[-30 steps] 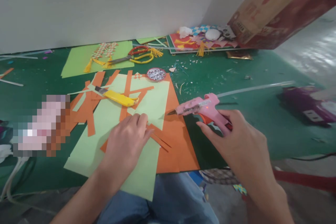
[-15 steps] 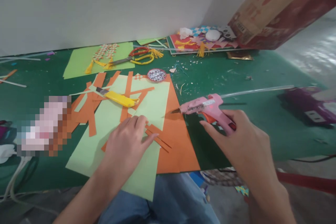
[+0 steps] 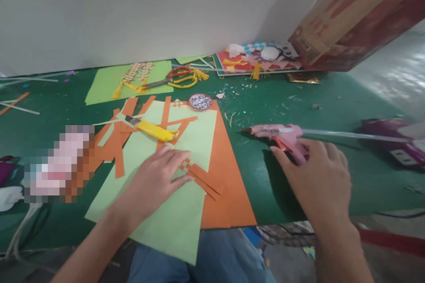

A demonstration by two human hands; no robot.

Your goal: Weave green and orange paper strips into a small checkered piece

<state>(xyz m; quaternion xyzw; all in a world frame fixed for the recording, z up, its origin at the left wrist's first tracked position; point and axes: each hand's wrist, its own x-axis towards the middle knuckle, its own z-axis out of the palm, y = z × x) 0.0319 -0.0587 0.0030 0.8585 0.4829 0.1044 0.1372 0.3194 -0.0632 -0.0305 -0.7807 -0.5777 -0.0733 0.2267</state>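
The right hand point(image 3: 320, 174) grips the handle of a pink glue gun point(image 3: 272, 131), with the fingers wrapped around it and the thumb near the orange trigger. The glue gun is held above the green desk point(image 3: 335, 97), right of the orange sheet point(image 3: 230, 199), with its nozzle toward the left. A clear glue stick point(image 3: 348, 134) extends from its rear toward the right. The body carries a pale strip; no text is legible on it.

The left hand point(image 3: 157, 170) is over the pale green sheet point(image 3: 172, 234), its thumb and index finger apart. Beside these fingertips lies a small orange-and-green woven piece point(image 3: 184, 163) with loose orange strips running toward the near right.

A yellow utility knife point(image 3: 156, 131) lies on the paper strips at the far side of the pale green sheet; no marking can be read on it. Farther back are scissors point(image 3: 182, 83) with one red and one yellow handle.

Printed matter: the brown-and-red bag point(image 3: 352, 22) at far right bears large slanted characters, too unclear to read. The purple object point(image 3: 381, 148) at right has a white label, also illegible. The pink object point(image 3: 59, 157) at left is pixelated.
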